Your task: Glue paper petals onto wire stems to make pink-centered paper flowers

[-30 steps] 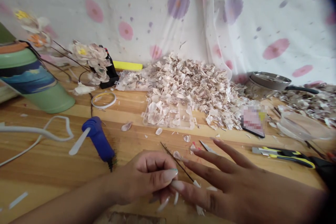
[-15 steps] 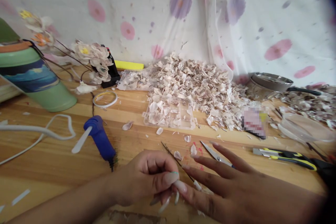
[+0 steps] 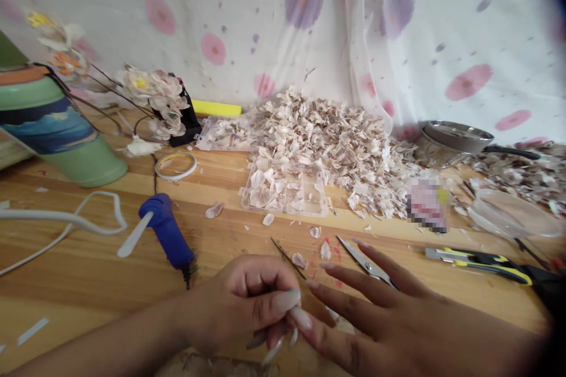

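My left hand [image 3: 260, 300] is closed, thumb and fingertips pinched together above the table; whatever lies between them is too small or hidden to make out. My right hand [image 3: 389, 312] has its fingers stretched out and spread, palm down. Its thumb tip touches the left fingertips. Under the right fingers runs a thin dark stick [image 3: 285, 253], its lower part hidden. Scissors [image 3: 369, 264] lie just beyond the right fingers, handles covered by the hand. Loose pale petals [image 3: 325, 250] are scattered around there.
A blue hot glue gun [image 3: 170, 235] lies at left by a white cable [image 3: 71, 219]. Behind are a clear compartment box [image 3: 309, 206], a large heap of dried petals [image 3: 327, 135], and flowers [image 3: 152, 94] beside a green vase [image 3: 84, 159]. A utility knife [image 3: 477, 264] lies at right.
Both hands keep almost the same pose. The right hand has shifted slightly, and its fingers now cover more of the thin stick's lower end. The view has moved a little.
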`<action>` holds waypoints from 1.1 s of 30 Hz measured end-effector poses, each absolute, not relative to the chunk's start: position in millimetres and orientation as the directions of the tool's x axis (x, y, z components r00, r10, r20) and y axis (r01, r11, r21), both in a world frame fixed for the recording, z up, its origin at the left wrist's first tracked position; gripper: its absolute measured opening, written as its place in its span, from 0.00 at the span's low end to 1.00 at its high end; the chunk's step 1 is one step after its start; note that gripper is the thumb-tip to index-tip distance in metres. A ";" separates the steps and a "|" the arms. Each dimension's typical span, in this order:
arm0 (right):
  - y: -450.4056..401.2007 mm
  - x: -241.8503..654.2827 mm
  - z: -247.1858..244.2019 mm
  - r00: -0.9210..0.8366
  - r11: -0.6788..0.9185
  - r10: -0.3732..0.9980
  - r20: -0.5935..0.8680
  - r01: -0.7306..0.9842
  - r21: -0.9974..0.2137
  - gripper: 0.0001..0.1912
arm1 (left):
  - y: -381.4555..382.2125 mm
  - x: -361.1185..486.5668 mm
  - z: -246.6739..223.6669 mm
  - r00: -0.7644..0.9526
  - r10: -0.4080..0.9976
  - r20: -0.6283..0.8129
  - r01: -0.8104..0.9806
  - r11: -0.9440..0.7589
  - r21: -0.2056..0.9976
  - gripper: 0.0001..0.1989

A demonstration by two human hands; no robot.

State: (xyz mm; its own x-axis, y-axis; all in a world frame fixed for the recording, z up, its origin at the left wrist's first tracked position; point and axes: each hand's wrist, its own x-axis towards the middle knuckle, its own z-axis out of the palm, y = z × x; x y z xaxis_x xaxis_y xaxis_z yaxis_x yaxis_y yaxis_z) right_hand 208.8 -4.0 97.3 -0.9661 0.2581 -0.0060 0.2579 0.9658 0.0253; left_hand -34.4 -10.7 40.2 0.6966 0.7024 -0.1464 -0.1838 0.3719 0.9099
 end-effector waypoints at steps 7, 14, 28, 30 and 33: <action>-5.5 212.9 92.9 -0.970 0.965 0.244 0.014 0.244 0.091 0.29 | -11.2 -32.3 42.0 0.697 0.693 -0.184 -0.156 0.397 0.904 0.26; -5.0 209.9 96.5 -0.968 0.962 0.252 0.016 0.252 0.105 0.27 | -12.6 -31.7 42.0 0.699 0.687 -0.198 -0.154 0.416 0.896 0.26; -4.9 205.1 98.2 -0.952 0.947 0.304 0.030 0.305 0.097 0.25 | -12.4 -31.2 37.0 0.730 0.669 -0.140 -0.183 0.389 0.903 0.29; -4.8 205.7 99.1 -0.953 0.949 0.302 0.013 0.302 0.087 0.24 | -12.0 -31.8 35.3 0.726 0.669 -0.161 -0.134 0.367 0.921 0.28; -3.2 205.8 104.4 -0.945 0.942 0.327 -0.010 0.325 0.086 0.23 | -10.0 -31.5 37.0 0.634 0.765 -0.113 0.009 0.139 0.990 0.26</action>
State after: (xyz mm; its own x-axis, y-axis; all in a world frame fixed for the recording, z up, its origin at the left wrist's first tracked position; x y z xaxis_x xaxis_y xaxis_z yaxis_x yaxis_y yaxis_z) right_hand 205.8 -3.2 104.4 -0.9450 0.3270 -0.0101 0.3250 0.9418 0.0863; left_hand -31.5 -10.0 37.0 0.6339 0.7651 -0.1133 0.0091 0.1391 0.9902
